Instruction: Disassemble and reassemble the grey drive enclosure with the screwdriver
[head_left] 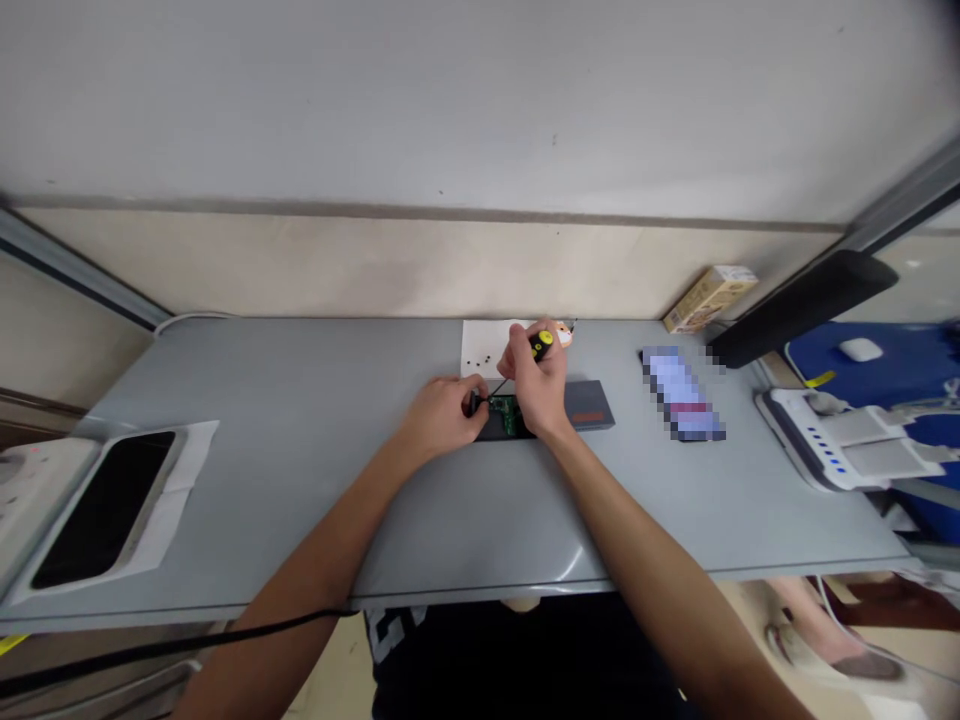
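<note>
My right hand point(536, 385) is closed around a small screwdriver point(541, 344) with a yellow and black handle, its thin shaft angled down to a green circuit board point(508, 414). The board sits in a dark case point(495, 430) on the grey table point(300, 440). My left hand point(442, 412) is closed on the left end of that case, fingertips pinched at the board's edge. A grey cover piece point(590, 403) with an orange mark lies just right of my right hand. Behind the hands lies a white sheet of paper point(480, 350) with a few tiny dark screws point(486, 361) on it.
A phone point(681, 392) lies flat to the right. A small cardboard box point(709, 296) leans at the wall. A black tablet on white cloth point(101, 505) rests at the left front. A white device with blue lights point(821, 440) and a dark monitor edge point(802, 300) stand at the right.
</note>
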